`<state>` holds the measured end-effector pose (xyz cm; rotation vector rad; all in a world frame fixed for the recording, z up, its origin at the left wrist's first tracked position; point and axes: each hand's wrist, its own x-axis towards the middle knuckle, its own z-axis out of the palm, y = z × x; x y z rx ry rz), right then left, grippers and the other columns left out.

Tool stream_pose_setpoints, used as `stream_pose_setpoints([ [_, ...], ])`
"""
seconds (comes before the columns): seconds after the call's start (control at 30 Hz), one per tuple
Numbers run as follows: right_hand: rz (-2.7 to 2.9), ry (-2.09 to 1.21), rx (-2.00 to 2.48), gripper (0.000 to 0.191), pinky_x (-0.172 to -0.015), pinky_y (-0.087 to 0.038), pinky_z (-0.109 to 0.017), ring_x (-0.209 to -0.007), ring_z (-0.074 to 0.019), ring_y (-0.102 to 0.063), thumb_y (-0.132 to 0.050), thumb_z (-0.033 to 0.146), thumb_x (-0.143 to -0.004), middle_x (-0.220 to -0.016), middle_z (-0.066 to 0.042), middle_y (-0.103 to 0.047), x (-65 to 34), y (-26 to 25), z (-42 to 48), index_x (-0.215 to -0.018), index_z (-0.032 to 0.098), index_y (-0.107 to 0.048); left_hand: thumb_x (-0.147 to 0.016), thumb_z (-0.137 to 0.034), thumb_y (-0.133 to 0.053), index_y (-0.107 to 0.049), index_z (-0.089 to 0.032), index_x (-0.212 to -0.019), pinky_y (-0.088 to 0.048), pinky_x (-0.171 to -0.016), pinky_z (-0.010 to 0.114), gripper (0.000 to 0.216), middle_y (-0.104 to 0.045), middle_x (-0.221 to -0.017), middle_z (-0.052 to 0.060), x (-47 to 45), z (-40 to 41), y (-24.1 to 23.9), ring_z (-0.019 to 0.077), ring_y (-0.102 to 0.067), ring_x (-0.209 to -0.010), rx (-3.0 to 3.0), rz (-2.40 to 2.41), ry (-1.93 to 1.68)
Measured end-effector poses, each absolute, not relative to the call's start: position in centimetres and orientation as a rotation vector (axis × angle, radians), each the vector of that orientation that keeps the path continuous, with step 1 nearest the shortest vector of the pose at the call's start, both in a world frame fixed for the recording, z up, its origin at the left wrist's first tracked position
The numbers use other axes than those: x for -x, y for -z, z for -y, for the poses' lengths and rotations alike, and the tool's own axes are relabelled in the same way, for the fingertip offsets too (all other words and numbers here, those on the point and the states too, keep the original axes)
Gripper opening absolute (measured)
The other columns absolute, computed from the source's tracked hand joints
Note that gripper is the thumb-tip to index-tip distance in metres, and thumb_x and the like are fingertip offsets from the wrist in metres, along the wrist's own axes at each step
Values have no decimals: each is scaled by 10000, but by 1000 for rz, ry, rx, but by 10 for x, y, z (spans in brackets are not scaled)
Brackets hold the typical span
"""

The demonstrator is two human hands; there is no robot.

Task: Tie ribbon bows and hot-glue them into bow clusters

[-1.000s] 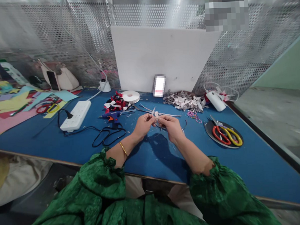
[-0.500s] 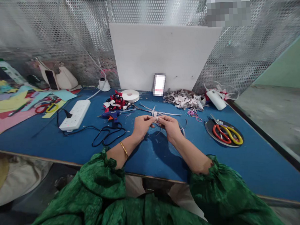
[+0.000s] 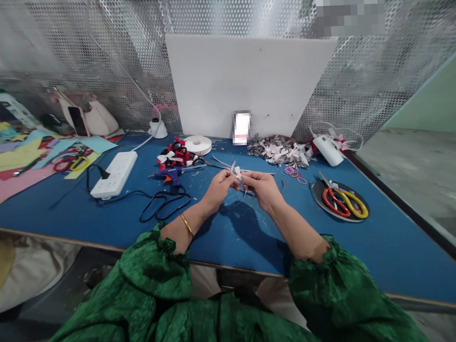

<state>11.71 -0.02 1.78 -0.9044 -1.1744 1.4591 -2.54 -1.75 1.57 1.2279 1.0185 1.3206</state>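
Between my fingertips, above the blue table (image 3: 231, 241), is a small white ribbon bow (image 3: 238, 172). My left hand (image 3: 220, 188) pinches its left side, and a ribbon tail sticks up there. My right hand (image 3: 264, 187) grips the right side between thumb and forefinger. The fingers partly cover the bow. Thin loose ribbon strips (image 3: 220, 162) lie on the table just behind my hands. Left of my left hand rests a blue glue gun (image 3: 169, 175) with its black cord coiled in front.
Behind are a white ribbon roll (image 3: 197, 145), red and black bows (image 3: 176, 155), a pile of grey and white bows (image 3: 280, 152) and a phone (image 3: 242, 128). Scissors (image 3: 344, 202) lie on a dark plate at right, near rubber bands (image 3: 294, 174). A power strip (image 3: 115, 175) is at left.
Both hands have shifted and turned slightly, my right one moving a little to the right. The bow now shows more clearly between the fingers. A long ribbon loop beside my right wrist no longer shows.
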Motion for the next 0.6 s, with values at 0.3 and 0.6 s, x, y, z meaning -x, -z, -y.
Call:
stream_pose_setpoints([
  [0.3,1224,-1393,973,238,-553,-374,-261,-529,-92,-473,-805,360,-580,-575,-2,-631,-118,-22,0,-676,161,-716,-888,-289,-488,-442,-196,-820,-465,-692,289,124,-608,-688,-28,29,13,-5,127,-601,-621,-1474,-1025,-1311],
  [0.6,1191,-1427,970,223,-588,-415,-268,-549,-93,-491,-808,335,-547,-610,-1,-651,-121,-28,2,-679,171,-731,-911,-273,-442,-427,-210,-820,-459,-703,304,112,-636,-714,-24,31,15,-11,139,-615,-637,-1647,-1121,-1256],
])
